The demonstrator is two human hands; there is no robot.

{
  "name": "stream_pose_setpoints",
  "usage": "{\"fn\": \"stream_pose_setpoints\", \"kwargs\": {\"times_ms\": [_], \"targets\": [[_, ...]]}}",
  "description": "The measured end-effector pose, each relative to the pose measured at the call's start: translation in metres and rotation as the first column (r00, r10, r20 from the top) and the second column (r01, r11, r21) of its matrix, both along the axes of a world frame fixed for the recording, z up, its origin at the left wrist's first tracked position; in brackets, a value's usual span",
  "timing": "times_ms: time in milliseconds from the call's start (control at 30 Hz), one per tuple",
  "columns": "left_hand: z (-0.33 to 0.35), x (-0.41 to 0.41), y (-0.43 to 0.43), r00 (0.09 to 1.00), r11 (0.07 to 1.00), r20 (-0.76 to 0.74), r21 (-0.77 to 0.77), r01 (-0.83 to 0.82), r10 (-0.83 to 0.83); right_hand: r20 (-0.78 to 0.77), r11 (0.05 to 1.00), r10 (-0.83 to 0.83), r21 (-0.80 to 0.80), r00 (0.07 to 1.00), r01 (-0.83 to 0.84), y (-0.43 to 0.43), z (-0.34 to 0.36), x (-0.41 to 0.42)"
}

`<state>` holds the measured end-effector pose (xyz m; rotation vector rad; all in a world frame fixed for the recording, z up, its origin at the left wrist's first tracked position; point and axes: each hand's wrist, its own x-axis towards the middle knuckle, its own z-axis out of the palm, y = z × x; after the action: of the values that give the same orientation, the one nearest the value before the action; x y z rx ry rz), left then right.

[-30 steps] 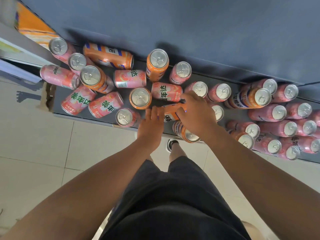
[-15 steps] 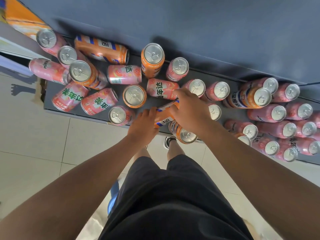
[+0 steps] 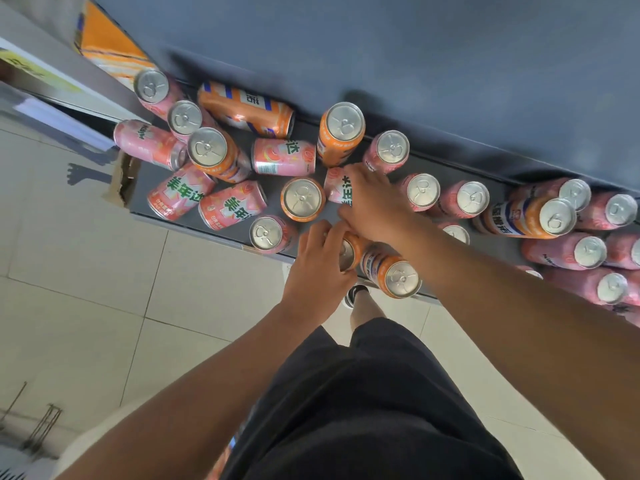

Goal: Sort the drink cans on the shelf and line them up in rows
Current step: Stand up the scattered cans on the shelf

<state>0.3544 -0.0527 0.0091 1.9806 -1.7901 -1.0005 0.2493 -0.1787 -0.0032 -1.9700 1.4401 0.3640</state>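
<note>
Pink and orange drink cans are scattered on a dark shelf (image 3: 145,188), some upright and some lying down. My left hand (image 3: 317,271) is shut on an orange can (image 3: 349,252) at the shelf's front edge; its silver top shows between my fingers. My right hand (image 3: 374,202) reaches over it, fingers and thumb closed around a lying pink can (image 3: 336,188). Another orange can (image 3: 394,275) stands right beside the held one. At the right, pink cans (image 3: 588,251) stand close together, with one orange can (image 3: 540,216) among them.
An upright orange can (image 3: 303,199) and an upright pink can (image 3: 266,233) stand just left of my hands. Lying cans (image 3: 232,209) crowd the shelf's left end. A torn cardboard flap (image 3: 121,181) sticks out at the left edge. A dark panel (image 3: 415,64) backs the shelf.
The orange can that both hands held lying down now stands upright in my left hand. My right hand has let go of it and moved back onto the lying pink can.
</note>
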Motion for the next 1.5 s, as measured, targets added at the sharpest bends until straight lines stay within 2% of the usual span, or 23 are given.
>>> {"fn": "stream_pose_setpoints", "kwargs": {"times_ms": [133,233,367,533,667,867,1133,1333,1500], "targets": [[0.003,0.003,0.003,1.000,0.999,0.016,-0.044,-0.025,0.026,-0.098,0.996,0.086,0.027,0.991,-0.083,-0.013,-0.023,0.009],[0.004,0.006,0.004,0.998,0.995,0.004,-0.078,-0.059,0.059,-0.199,0.989,0.143,-0.011,0.970,-0.148,-0.012,-0.035,0.013],[0.003,0.014,0.006,0.998,0.997,0.016,-0.050,-0.054,0.055,-0.242,0.992,0.102,-0.053,0.965,-0.118,-0.003,-0.046,0.020],[0.006,0.018,0.008,0.999,0.999,0.028,-0.027,-0.024,0.024,-0.178,1.000,-0.024,0.007,0.984,0.026,-0.005,-0.049,0.020],[0.009,0.014,0.010,0.999,0.997,0.034,-0.070,-0.018,0.021,-0.051,0.995,-0.093,0.035,0.994,0.095,0.000,-0.041,0.010],[0.007,0.020,0.009,0.999,0.998,0.025,-0.061,0.023,-0.021,0.070,0.989,-0.140,-0.043,0.988,0.143,0.015,-0.015,-0.009],[0.006,0.027,0.007,0.988,0.988,0.069,-0.065,0.141,-0.136,-0.002,0.994,-0.086,-0.061,0.996,0.086,0.025,-0.004,-0.024],[0.009,0.026,0.009,0.988,0.990,0.077,-0.037,0.133,-0.130,0.058,0.990,-0.139,-0.028,0.989,0.140,0.032,0.003,-0.032],[0.018,0.024,0.006,0.989,0.993,0.084,-0.002,0.119,-0.118,0.112,0.984,-0.149,-0.080,0.983,0.158,0.042,0.021,-0.031]]}}
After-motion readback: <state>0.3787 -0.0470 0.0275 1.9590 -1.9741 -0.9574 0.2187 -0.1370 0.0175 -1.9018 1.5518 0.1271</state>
